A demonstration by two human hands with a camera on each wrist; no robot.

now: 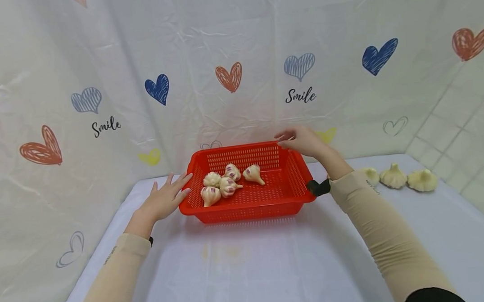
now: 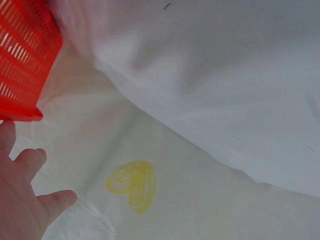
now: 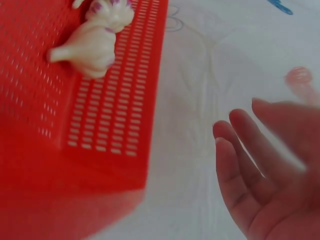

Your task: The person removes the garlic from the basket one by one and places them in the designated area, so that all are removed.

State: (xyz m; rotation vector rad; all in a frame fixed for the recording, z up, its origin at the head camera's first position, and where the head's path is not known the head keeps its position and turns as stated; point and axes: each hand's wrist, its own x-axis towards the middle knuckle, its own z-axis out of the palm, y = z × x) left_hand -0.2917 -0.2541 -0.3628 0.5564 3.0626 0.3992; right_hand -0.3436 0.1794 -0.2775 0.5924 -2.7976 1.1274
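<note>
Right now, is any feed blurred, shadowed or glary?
Head: the red basket and garlic bulbs read clearly, with soft shadows on the white tablecloth and faint sheen on the backdrop; left wrist: rather dim, diffuse shadow on the cloth; right wrist: the basket's nearest edge is blurred.

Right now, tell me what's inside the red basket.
Five garlic bulbs are visible inside the red basket: four clustered at its left, one nearer the middle. They cover the parts of the basket's floor beneath them, so what lies under them cannot be seen.
</note>
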